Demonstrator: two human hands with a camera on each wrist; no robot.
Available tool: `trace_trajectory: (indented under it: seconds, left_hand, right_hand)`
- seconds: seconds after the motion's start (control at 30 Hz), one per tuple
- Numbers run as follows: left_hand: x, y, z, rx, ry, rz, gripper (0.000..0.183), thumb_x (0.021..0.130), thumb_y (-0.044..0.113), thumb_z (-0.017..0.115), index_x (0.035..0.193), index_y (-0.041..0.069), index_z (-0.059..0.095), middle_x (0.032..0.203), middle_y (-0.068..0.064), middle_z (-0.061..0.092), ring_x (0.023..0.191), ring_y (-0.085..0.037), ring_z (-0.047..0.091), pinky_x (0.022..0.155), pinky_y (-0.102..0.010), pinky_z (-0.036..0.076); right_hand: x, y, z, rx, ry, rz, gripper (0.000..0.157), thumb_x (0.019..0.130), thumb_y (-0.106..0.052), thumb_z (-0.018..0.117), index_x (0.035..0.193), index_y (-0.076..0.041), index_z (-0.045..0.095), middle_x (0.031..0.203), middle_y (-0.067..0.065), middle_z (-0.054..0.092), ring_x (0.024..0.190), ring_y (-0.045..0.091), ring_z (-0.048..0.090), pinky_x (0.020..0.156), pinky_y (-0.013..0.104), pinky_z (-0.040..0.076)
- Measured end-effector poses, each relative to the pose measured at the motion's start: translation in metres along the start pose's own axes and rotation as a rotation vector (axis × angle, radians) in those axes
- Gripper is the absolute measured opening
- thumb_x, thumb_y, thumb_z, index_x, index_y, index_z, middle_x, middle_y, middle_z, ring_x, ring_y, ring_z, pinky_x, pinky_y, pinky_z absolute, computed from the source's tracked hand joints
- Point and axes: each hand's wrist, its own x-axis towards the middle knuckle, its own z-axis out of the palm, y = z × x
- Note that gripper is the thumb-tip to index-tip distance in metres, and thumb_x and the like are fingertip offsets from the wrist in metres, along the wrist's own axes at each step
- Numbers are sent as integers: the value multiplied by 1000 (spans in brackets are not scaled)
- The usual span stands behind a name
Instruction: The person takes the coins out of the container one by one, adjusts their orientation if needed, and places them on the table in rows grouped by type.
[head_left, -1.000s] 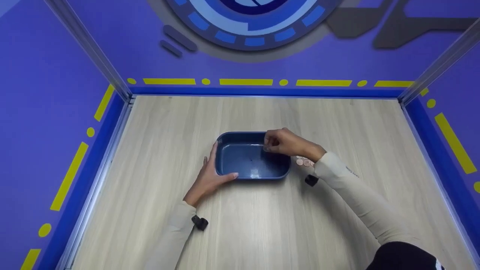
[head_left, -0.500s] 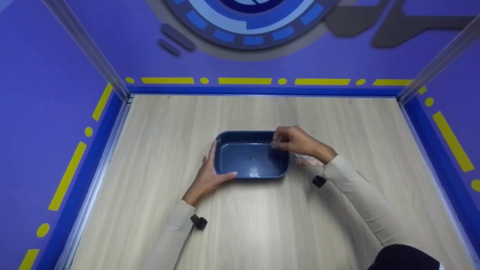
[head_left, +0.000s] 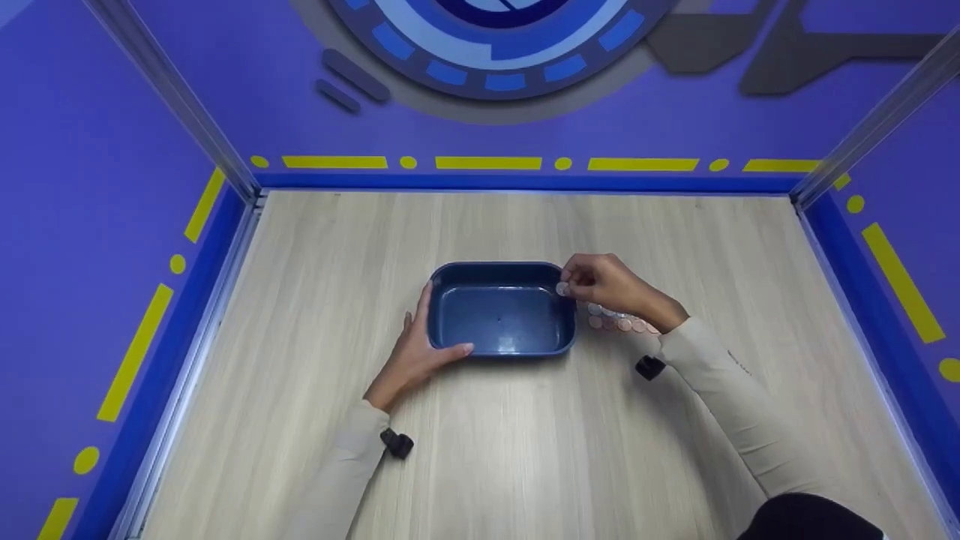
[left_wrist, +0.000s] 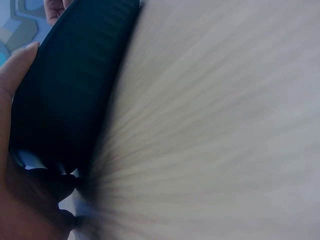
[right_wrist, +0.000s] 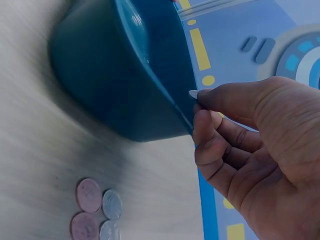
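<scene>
A dark blue rectangular plastic tub (head_left: 500,322) with rounded corners stands on the table. My left hand (head_left: 415,351) grips its left end, thumb along the front rim and fingers against the left side. In the left wrist view, the thumb (left_wrist: 20,65) lies at the tub's edge. Over the tub's right back corner, my right hand (head_left: 607,283) pinches a silver coin (head_left: 562,289) between thumb and finger. The right wrist view shows that coin (right_wrist: 193,93) just above the rim. Beside the tub lie copper coins (head_left: 624,325) and silver coins (head_left: 595,309), partly hidden under my right wrist.
The wood-look table (head_left: 465,450) is bounded by a blue back wall (head_left: 487,139) and blue side walls with yellow marks. Metal rails (head_left: 225,300) run along the table's edges. A black wrist camera (head_left: 649,367) sits low over the table near the coins.
My right hand, pinching the coin, has moved rightward from over the tub's inside to its right rim. More of the coins beside the tub show. The left hand keeps its grip.
</scene>
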Motion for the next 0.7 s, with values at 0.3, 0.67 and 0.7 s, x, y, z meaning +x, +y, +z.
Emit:
trace_trajectory:
  seconds: [0.3,0.67,0.7]
  left_hand:
    - [0,1,0,4,-1,-19,138,80,64,92,179,36,-1,185,-8,10,163,-60,-4,124,-83,13]
    - [0,2,0,5,6,-6,138,79,65,92,179,35,1,185,-7,11,161,-64,-3,122,-85,15]
    - [0,1,0,6,6,-5,138,80,64,92,179,35,1,185,-7,11,161,-64,-2,122,-85,15]
  right_hand:
    - [-12,13,-2,62,37,31,12,98,7,73,107,0,77,93,14,77,81,19,69,72,19,55]
    - [-34,29,-11,93,83,64,9,101,5,72,109,6,74,96,18,76,82,20,70,72,21,57]
    - [-37,32,-12,88,90,69,9,102,6,71,110,7,74,96,18,76,81,20,70,71,21,56]
